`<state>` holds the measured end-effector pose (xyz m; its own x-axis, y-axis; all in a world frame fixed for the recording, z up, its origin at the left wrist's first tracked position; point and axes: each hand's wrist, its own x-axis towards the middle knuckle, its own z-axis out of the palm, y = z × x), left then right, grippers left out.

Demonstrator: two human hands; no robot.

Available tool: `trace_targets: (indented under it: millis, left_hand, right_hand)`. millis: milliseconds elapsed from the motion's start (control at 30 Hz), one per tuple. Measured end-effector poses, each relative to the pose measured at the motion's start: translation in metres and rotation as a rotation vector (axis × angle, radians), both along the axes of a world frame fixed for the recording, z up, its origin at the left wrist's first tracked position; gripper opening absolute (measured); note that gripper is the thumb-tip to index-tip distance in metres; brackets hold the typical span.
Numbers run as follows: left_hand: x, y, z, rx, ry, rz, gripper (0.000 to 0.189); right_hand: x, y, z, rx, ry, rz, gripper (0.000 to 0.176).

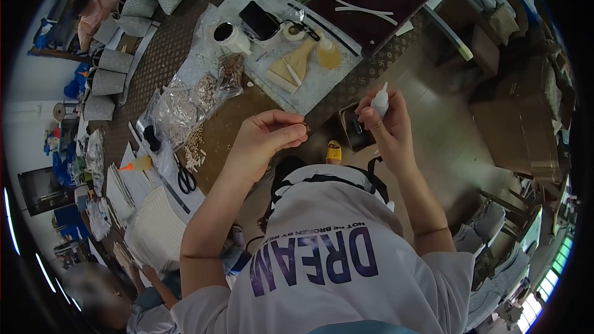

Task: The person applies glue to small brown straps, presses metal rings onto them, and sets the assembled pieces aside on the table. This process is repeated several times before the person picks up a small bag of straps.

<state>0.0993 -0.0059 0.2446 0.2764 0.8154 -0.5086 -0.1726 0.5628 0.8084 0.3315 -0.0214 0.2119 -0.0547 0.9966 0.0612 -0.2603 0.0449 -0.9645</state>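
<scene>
My left hand [272, 138] is held up in front of my body, thumb and forefinger pinched together. Something small and brownish shows at the fingertips, too little to name. To its right, my right hand [391, 125] is closed around a small white squeeze bottle [380, 101] with a narrow nozzle pointing up. Both hands are in the air, apart from each other. Below the left hand, on the brown tabletop, lies a pile of small beige pieces [195, 147] beside clear plastic bags [176, 111] of similar pieces. A bag of brown pieces [231, 69] lies farther back.
A grey board [253, 0] bears a phone [260, 20], a white mug [232, 38], a wooden wedge [291, 67] and a bottle of yellowish liquid [328, 52]. Black scissors [185, 176] lie at left. Cardboard boxes [516, 124] stand right. Another person's hands [139, 272] are at lower left.
</scene>
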Motion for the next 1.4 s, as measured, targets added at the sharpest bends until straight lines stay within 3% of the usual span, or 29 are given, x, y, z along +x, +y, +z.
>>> trace_targets:
  millis: [333,667,833,1067,1300,1400]
  left_hand:
    - [0.000,0.003,-0.004,-0.034,0.010,-0.005,0.023]
    - [-0.014,-0.003,-0.022,0.019,-0.038,0.026,0.021]
    - [-0.051,-0.019,-0.064,0.081,0.030,0.272,0.031]
    - [-0.150,-0.061,-0.181,0.100,0.230,0.659,0.028]
    - [-0.191,-0.079,-0.281,0.115,0.523,0.781,0.028]
    - [-0.212,-0.076,-0.294,0.072,0.874,0.680,0.016]
  right_hand:
    - [-0.003,0.001,-0.009,-0.049,0.092,-0.014,0.025]
    - [-0.022,0.015,-0.020,-0.131,0.013,-0.029,0.015]
    - [-0.053,0.035,-0.047,-0.192,-0.099,0.034,0.012]
    - [-0.121,0.056,-0.108,-0.258,-0.100,0.109,0.017]
    - [-0.175,0.066,-0.144,-0.273,-0.125,0.200,0.018]
    - [-0.191,0.068,-0.139,-0.278,-0.145,0.183,0.017]
